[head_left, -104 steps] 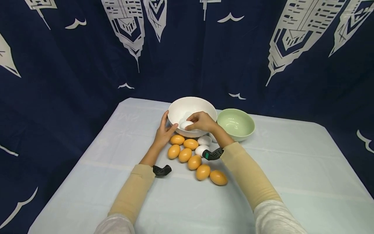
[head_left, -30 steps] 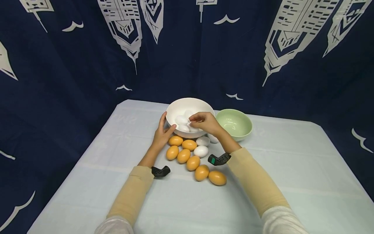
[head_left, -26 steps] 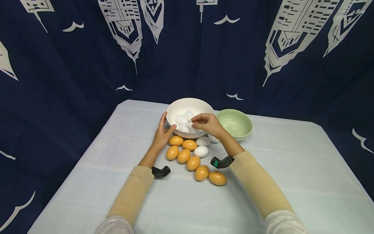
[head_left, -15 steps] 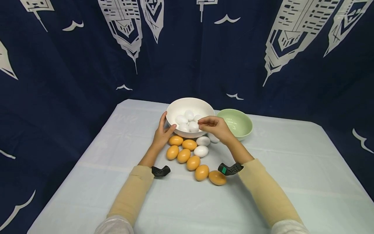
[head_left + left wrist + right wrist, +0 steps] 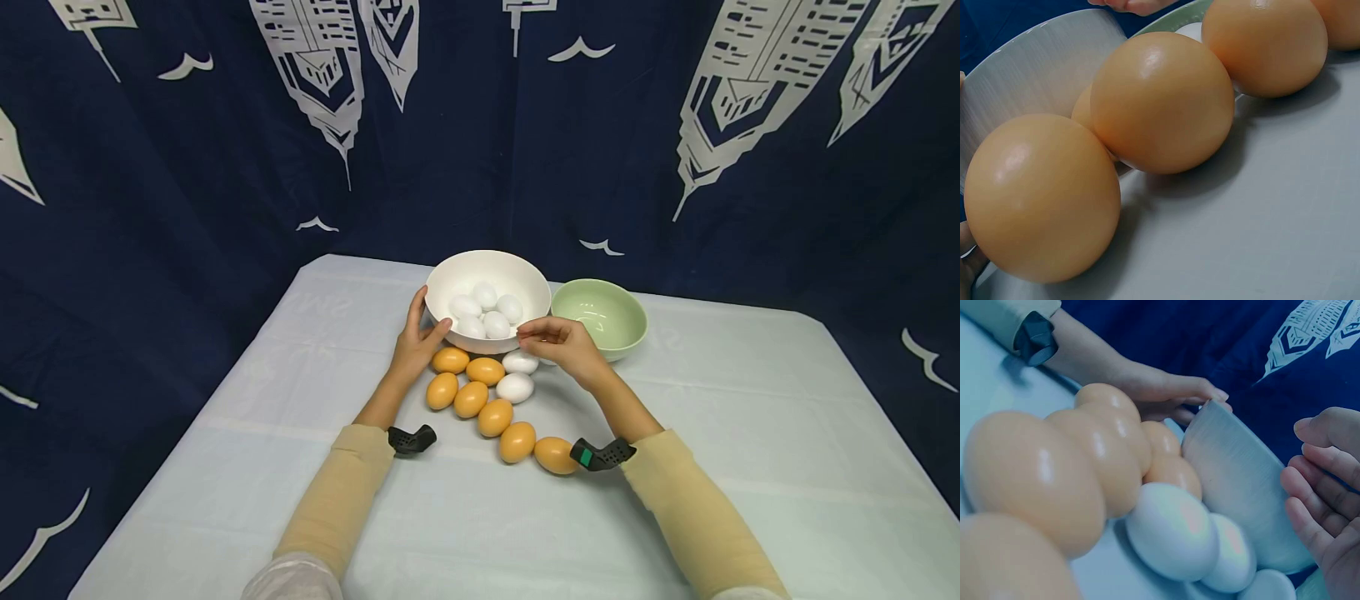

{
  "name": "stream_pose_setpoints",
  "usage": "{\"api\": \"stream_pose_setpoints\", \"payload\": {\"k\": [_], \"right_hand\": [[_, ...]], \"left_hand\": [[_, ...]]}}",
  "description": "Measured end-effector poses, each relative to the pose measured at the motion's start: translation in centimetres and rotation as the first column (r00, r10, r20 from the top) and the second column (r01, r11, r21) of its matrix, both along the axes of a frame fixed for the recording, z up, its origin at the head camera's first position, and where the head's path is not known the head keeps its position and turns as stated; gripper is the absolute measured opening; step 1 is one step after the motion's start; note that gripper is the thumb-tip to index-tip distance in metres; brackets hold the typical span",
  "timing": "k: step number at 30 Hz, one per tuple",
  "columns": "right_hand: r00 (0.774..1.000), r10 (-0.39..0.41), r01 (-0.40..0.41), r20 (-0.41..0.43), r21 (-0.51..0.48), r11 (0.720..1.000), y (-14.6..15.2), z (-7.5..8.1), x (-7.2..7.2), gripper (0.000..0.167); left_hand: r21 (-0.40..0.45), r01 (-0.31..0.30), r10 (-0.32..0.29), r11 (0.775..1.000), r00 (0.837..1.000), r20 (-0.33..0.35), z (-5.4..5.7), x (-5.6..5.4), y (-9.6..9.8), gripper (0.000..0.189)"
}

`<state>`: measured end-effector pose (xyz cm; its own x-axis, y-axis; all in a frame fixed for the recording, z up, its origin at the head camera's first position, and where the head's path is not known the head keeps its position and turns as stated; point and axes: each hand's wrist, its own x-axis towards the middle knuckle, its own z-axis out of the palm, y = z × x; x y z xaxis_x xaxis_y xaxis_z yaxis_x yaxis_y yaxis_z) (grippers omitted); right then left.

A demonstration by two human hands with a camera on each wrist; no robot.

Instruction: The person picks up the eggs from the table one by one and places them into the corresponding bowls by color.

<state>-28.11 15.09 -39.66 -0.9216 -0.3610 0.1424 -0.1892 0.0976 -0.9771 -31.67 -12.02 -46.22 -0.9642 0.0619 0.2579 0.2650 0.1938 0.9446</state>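
On the left side of the white bowl (image 5: 525,279) my left hand (image 5: 412,346) grips, thumb at the near rim and fingers along the outer wall. Several white eggs (image 5: 484,295) lie together inside the bowl. My right hand (image 5: 562,343) hovers at the bowl's right front rim, fingers loosely bent and nothing between them, as the right wrist view also shows. Just below it, white eggs (image 5: 515,388) rest on the table; one white egg (image 5: 1267,587) is mostly hidden by the hand in the head view. Several brown eggs (image 5: 495,417) trail from the bowl toward the front right.
A green bowl (image 5: 618,317) stands right of the white one, partly behind my right hand. Both bowls are near the far edge of the cloth-covered table (image 5: 750,417). A dark blue patterned curtain (image 5: 480,167) hangs behind.
A white egg that my right hand held at the bowl has been let go inside it. My right hand has drawn back toward the right and front, uncovering the eggs. My left hand stays put.
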Motion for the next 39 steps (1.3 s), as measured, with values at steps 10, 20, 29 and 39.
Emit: {"api": "stream_pose_setpoints", "payload": {"k": [10,20,29,39], "right_hand": [[0.999,0.027,-0.028,0.041,0.022,0.999,0.4,-2.2,0.8,0.032],[0.999,0.034,-0.036,0.042,0.045,0.998,0.4,-3.3,1.3,0.034],[0.999,0.026,-0.022,-0.034,0.105,0.994,0.5,-3.8,1.6,0.030],[0.992,0.052,-0.022,-0.112,0.257,0.966,0.6,-4.0,2.2,0.035]], "left_hand": [[0.017,0.036,-0.037,0.999,0.999,0.031,0.0,-0.4,-0.2,0.076],[0.002,0.014,-0.014,1.000,1.000,0.015,0.0,-0.1,-0.1,0.074],[0.003,0.005,-0.005,1.000,1.000,0.004,-0.1,-0.1,0.0,0.073],[0.003,0.004,-0.004,1.000,1.000,0.012,0.0,0.0,0.1,0.074]]}}
